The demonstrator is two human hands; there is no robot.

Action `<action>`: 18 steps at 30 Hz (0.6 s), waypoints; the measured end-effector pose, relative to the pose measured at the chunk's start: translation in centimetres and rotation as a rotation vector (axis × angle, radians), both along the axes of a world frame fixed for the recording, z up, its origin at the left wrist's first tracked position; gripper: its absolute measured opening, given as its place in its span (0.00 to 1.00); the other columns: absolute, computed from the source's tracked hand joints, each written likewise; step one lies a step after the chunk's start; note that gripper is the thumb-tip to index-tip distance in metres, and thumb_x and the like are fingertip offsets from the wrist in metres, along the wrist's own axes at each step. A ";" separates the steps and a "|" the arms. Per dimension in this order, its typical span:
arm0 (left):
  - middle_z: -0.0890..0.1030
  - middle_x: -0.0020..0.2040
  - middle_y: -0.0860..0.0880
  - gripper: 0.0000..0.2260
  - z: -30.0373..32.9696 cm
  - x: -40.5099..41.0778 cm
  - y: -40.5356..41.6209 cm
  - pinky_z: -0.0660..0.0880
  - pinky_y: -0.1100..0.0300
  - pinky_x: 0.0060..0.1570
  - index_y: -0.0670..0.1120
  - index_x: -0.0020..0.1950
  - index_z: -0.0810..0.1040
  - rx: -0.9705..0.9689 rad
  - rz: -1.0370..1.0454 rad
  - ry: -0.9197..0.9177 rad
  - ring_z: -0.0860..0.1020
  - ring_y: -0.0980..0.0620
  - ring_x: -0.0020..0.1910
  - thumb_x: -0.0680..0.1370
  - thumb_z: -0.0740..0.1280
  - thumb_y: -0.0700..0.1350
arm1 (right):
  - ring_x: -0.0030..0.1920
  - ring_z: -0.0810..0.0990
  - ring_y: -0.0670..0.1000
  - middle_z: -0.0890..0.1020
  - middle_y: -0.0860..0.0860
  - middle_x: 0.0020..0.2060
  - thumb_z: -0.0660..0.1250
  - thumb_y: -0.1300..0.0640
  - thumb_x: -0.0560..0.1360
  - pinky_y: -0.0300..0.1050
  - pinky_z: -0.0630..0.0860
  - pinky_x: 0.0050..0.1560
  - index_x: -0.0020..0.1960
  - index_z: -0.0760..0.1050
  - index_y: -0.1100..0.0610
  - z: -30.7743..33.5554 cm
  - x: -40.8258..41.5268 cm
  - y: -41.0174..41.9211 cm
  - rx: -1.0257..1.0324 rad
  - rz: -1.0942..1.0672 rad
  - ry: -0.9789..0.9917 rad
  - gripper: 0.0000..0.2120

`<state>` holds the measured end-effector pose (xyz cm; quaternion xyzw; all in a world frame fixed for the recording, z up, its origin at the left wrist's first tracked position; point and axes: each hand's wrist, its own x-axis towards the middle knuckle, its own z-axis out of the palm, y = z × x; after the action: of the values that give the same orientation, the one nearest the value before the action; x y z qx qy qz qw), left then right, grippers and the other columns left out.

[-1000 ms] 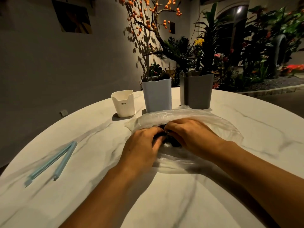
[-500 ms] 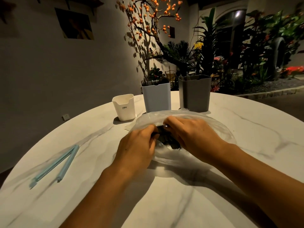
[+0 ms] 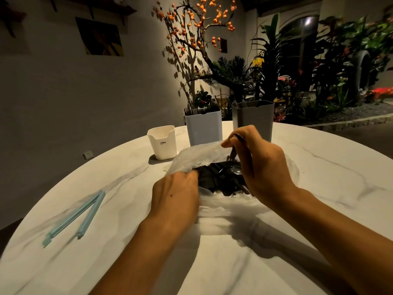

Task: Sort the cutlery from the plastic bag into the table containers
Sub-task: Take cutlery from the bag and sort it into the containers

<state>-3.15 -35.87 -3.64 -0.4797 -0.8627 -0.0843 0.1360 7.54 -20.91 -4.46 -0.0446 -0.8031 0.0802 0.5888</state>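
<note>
Marble-look white tabletop (image 3: 106,262) curves under a dim grey wall with a hung picture (image 3: 100,37). At the left lies a pale blue bag clip (image 3: 78,213), opened in a V. Farther on stand a small cream cup (image 3: 162,142), a white bin (image 3: 203,127) and a grey bin (image 3: 253,118). The left hand (image 3: 175,195) pinches the plastic bag (image 3: 191,156) edge; black cutlery (image 3: 221,177) shows inside. The right hand (image 3: 257,165), fingers curled, grips one dark piece above the bag. Plants fill the right.

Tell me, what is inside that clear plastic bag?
The plastic bag holds a heap of black cutlery; a spoon bowl shows. Both hands and crumpled plastic hide the rest, so no count is possible.
</note>
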 end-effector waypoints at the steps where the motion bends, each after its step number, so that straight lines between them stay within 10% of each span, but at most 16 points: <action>1: 0.77 0.59 0.48 0.12 0.0 0.0 0.1 0.73 0.56 0.57 0.50 0.65 0.70 -0.015 0.022 0.010 0.75 0.48 0.56 0.82 0.61 0.44 | 0.43 0.84 0.49 0.84 0.53 0.46 0.57 0.51 0.82 0.40 0.82 0.42 0.58 0.70 0.57 0.0 0.1 0.0 0.013 -0.003 0.001 0.11; 6: 0.76 0.65 0.47 0.26 -0.8 0.3 0.7 0.73 0.55 0.58 0.48 0.76 0.59 -0.028 0.053 0.096 0.75 0.47 0.60 0.81 0.64 0.46 | 0.40 0.84 0.51 0.84 0.54 0.44 0.61 0.52 0.78 0.42 0.83 0.41 0.57 0.76 0.60 -0.9 -0.4 -0.5 0.135 -0.007 -0.198 0.14; 18: 0.78 0.63 0.55 0.14 -1.9 -1.0 1.0 0.75 0.55 0.63 0.57 0.66 0.73 0.244 -0.135 -0.272 0.77 0.53 0.60 0.80 0.65 0.52 | 0.40 0.86 0.49 0.86 0.49 0.42 0.66 0.49 0.71 0.41 0.81 0.43 0.55 0.84 0.53 -1.2 -0.7 -0.6 0.201 0.074 -0.521 0.16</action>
<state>-4.16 -34.91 -5.52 -0.5006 -0.8224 -0.2614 0.0693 6.87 -21.55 -5.64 0.0243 -0.9323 0.0076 0.3608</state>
